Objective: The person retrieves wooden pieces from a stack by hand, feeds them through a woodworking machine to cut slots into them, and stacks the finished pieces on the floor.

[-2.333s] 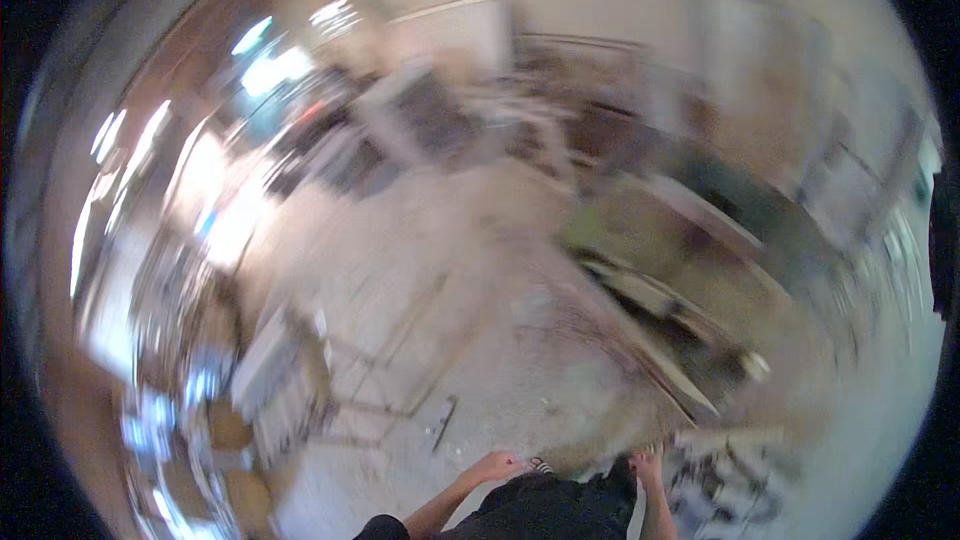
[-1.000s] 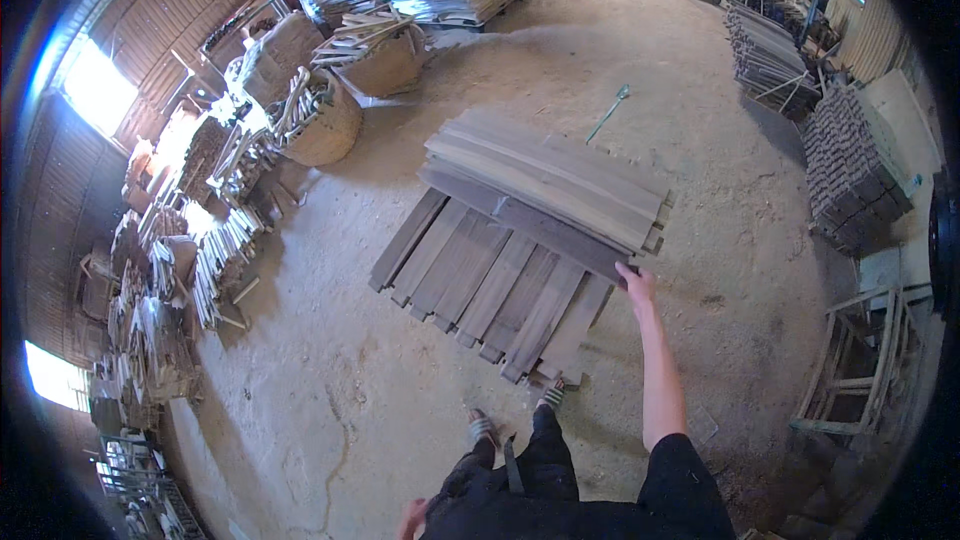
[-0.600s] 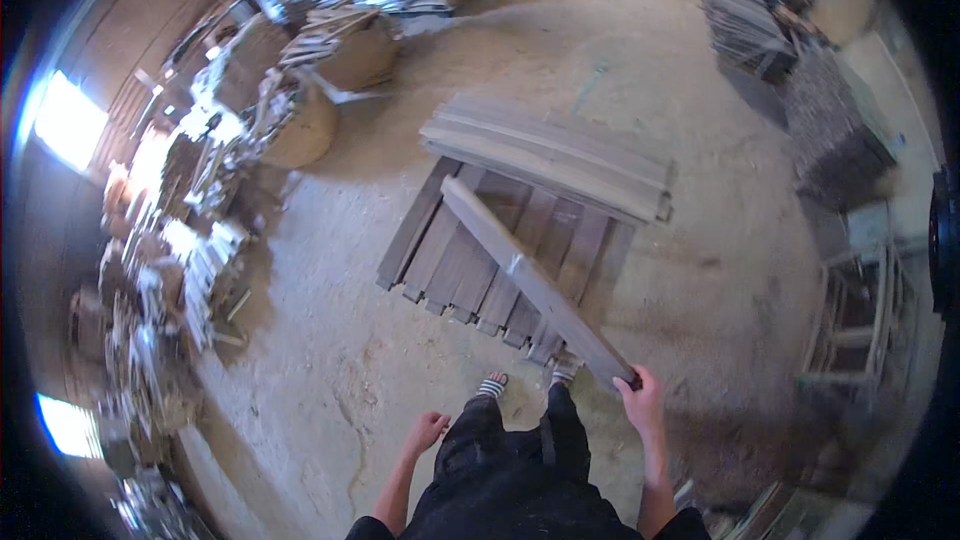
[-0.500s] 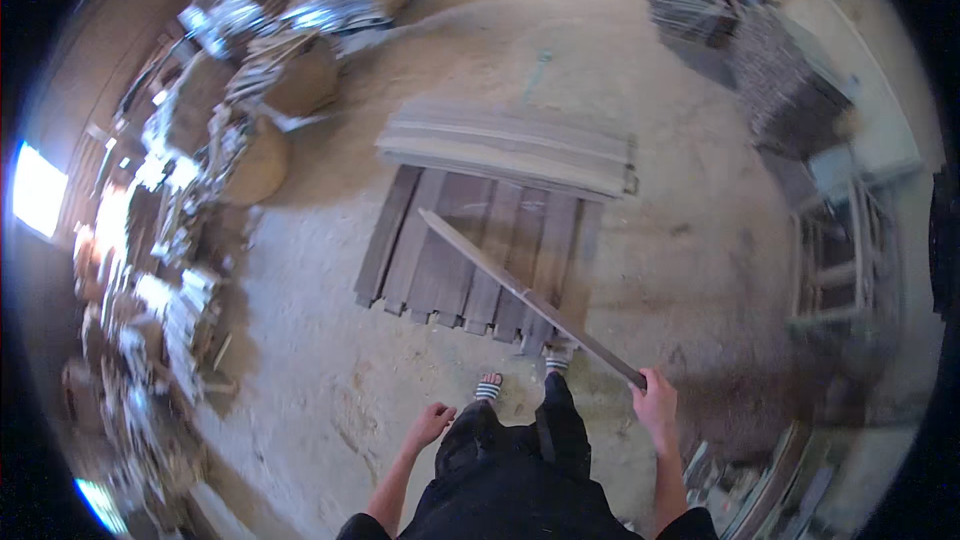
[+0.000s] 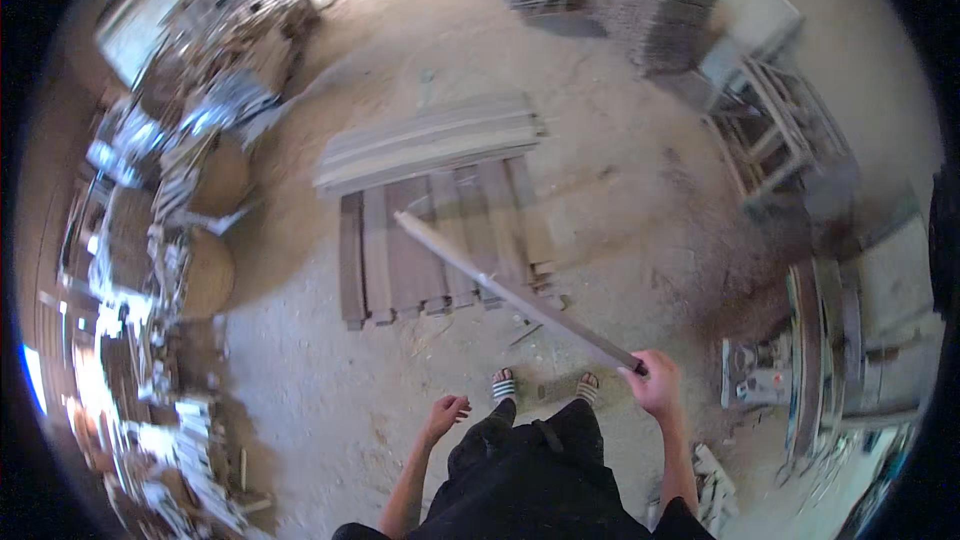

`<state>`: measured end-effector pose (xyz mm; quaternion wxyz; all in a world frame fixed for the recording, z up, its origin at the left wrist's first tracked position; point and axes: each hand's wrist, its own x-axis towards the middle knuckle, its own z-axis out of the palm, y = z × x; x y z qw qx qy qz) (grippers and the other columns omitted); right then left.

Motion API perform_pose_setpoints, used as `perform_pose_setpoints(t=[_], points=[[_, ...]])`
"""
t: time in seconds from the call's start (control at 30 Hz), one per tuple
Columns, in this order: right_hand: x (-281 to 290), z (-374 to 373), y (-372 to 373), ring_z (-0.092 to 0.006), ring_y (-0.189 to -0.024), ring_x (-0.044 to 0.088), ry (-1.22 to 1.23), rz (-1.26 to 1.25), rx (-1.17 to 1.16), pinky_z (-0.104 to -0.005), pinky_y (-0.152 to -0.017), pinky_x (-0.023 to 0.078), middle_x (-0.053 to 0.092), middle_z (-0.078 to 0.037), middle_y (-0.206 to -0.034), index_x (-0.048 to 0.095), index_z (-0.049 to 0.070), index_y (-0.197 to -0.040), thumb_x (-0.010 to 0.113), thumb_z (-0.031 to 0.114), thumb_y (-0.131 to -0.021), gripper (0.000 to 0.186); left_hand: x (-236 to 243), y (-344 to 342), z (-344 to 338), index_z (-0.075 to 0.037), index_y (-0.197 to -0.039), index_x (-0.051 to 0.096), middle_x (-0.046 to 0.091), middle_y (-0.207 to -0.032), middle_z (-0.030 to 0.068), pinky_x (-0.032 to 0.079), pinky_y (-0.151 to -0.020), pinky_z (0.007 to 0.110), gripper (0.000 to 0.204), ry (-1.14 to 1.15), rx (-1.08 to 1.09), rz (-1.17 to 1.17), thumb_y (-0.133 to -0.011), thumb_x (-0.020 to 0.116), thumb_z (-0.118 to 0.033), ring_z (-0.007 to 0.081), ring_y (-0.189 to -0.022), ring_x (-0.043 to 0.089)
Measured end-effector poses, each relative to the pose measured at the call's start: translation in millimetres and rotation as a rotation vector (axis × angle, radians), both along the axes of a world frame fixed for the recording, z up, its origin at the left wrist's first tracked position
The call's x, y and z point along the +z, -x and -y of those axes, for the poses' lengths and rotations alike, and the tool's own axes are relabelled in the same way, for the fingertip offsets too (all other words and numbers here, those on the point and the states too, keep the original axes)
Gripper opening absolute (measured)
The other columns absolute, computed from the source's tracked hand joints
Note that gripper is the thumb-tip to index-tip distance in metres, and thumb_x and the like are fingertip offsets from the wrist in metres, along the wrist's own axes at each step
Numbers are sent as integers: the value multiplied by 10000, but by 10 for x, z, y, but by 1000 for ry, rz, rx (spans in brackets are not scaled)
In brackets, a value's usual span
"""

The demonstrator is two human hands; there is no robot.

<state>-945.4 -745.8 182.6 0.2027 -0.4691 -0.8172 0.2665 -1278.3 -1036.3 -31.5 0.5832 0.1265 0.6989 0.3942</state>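
My right hand (image 5: 656,383) is wrapped round the near end of a long, narrow wooden plank (image 5: 530,302). The plank slants up and leftward through the air, its far end over several dark planks (image 5: 408,245) laid side by side on the floor. A paler stack of planks (image 5: 430,145) lies crosswise at their far ends. My left hand (image 5: 447,415) hangs beside my left leg, holding nothing, its fingers loosely bent and a little apart.
Heaps of wood pieces and wrapped bundles (image 5: 220,175) line the left wall. Tall stacks of slats (image 5: 650,15) stand at the back right, near a wooden frame (image 5: 765,130). Boards (image 5: 815,350) lean at the right, beside a pale box-like object (image 5: 755,373).
My view has turned to the right, and the laid planks now appear farther left. The plank stays in my right hand. My feet have shifted and now show side by side.
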Motion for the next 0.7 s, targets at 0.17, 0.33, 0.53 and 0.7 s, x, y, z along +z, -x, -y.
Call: perform_pose_setpoints(t=[0.17, 0.33, 0.53, 0.7], points=[[377, 706, -626, -307, -845, 665, -179, -87, 108, -412, -756, 537, 675, -85, -865, 678, 87, -934, 768, 140, -765, 199, 509, -226, -692, -57, -1232, 632, 665, -1232, 115, 468, -1031, 479, 574, -536, 249, 593, -1054, 372, -536, 284, -1173, 612], [296, 1602, -1588, -282, -910, 656, -193, -17, -80, -406, -792, 529, 664, -57, -932, 653, 115, -1031, 734, 167, -805, 246, 789, -475, -1498, 51, -1340, 534, 631, -1274, 154, 432, -1071, 483, 1079, -465, 501, 794, -764, 558, -861, 297, -1215, 584], [-416, 2840, -2737, -295, -959, 656, 9, 56, -429, -417, -814, 533, 650, -67, -970, 621, 129, -1076, 705, 216, -855, 252, 358, -1789, -2417, -9, -1196, 615, 671, -1118, 96, 498, -945, 418, 917, -436, 270, 753, -746, 647, -807, 247, -1026, 638], [-800, 3368, -3586, -315, -956, 665, 142, 66, -659, -437, -802, 538, 655, -85, -1002, 616, 128, -1071, 687, 254, -874, 244, 236, -2759, -2415, -32, -1131, 633, 676, -1067, 78, 503, -907, 395, 837, -302, 144, 608, -751, 672, -777, 233, -963, 641]])
